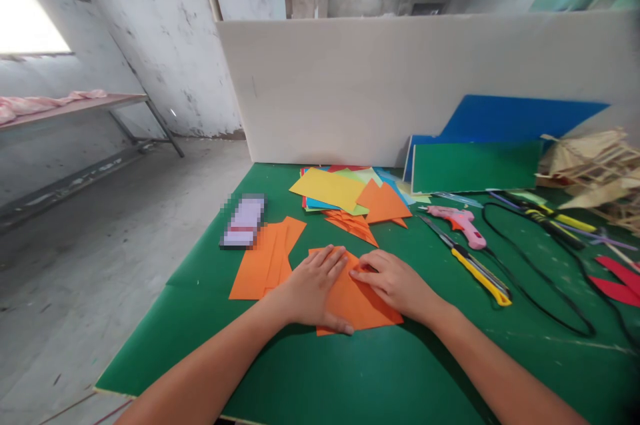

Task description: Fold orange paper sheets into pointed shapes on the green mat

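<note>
An orange paper sheet [356, 305] lies on the green table [350, 378] in front of me. My left hand [313, 288] rests flat on its left part, fingers stretched out and together, pressing it down. My right hand [393, 281] lies on the sheet's right side, its fingertips bent and pressed on the paper near a fold at the top. The two hands almost touch at the fingertips.
More orange sheets [263, 261] lie to the left beside a blurred small box [243, 220]. A pile of coloured papers [345, 195] sits behind, then folded orange pieces [353, 225]. On the right are a pink glue gun [460, 221], a yellow cutter [480, 271], a black cable [540, 291], green and blue boards [475, 165].
</note>
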`<state>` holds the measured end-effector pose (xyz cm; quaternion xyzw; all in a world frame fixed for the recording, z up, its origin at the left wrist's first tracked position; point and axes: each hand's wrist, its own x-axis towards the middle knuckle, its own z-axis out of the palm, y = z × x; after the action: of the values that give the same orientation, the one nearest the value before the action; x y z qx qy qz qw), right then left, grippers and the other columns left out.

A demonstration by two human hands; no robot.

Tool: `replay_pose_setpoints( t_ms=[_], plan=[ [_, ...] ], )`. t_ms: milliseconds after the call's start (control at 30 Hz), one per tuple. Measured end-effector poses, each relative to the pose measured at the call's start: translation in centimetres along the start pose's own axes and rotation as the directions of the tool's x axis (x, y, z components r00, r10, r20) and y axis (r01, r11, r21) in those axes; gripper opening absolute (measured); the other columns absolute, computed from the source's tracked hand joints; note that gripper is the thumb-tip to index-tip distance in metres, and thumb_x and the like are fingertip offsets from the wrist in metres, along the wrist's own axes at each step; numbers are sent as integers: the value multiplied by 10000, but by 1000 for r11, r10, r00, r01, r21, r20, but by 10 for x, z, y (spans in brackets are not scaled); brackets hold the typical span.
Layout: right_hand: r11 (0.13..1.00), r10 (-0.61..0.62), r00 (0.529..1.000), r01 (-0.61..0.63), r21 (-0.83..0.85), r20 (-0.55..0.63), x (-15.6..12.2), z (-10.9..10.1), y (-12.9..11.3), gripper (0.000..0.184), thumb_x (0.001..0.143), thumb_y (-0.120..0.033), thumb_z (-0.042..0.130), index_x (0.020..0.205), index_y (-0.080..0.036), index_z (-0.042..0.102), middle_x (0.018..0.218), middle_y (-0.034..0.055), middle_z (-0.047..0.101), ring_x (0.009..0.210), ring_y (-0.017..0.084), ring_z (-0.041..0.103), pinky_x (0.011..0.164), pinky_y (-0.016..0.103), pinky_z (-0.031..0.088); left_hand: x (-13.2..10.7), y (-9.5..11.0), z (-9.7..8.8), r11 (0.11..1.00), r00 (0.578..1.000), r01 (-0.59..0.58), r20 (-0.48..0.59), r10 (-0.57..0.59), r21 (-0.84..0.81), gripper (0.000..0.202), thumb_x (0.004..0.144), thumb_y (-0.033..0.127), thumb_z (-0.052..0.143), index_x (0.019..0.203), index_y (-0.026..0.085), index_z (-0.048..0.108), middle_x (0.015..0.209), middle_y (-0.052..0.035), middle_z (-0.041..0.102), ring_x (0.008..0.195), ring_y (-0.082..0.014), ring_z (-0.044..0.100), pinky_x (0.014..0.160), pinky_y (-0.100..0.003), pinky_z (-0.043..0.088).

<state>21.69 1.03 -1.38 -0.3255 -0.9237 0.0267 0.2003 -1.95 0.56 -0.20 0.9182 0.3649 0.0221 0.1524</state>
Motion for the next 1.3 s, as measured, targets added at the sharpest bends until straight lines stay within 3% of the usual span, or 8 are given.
replay_pose_setpoints(
  t_ms=[167,367,867,1067,1300],
  plan=[
    [1000,-1,1000,1,22,10,0,0,1,268,958,-176,433,1051,-207,682,986,89,621,942,207,546,795,348,486,0,0,0,1000,1000,-4,-9,4,-16,1089,705,829,406,1504,157,96,1569,-83,62,1434,-336,59,1156,-492,120],
    [999,-29,999,28,28,20,-1,0,3,271,949,-155,440,1090,-211,665,1020,90,627,971,211,544,808,358,494,0,4,-3,999,999,8,-32,-9,-31,1121,660,829,478,1493,146,168,1548,-134,184,1420,-365,119,1144,-504,171],
    [997,-75,996,76,-22,50,-3,0,6,298,942,-140,430,1129,-207,651,997,95,634,921,213,538,781,360,482,0,5,-6,999,997,-31,-66,30,-14,1065,641,839,493,1435,154,306,1519,-141,267,1413,-377,141,1125,-527,223],
    [996,-94,995,94,-1,29,-1,-1,5,276,942,-162,445,1098,-219,665,968,86,636,935,213,547,817,386,469,6,3,-4,997,988,-27,-147,36,66,636,865,654,402,1306,201,471,1428,-110,420,1374,-323,283,1096,-481,300],
    [997,-79,996,78,22,43,-1,-2,4,301,942,-133,424,1116,-211,657,984,93,638,936,210,552,781,362,498,9,-2,-3,997,982,-20,-187,33,68,570,820,640,512,1199,216,540,1404,-85,444,1327,-309,357,1079,-468,338]
  ],
)
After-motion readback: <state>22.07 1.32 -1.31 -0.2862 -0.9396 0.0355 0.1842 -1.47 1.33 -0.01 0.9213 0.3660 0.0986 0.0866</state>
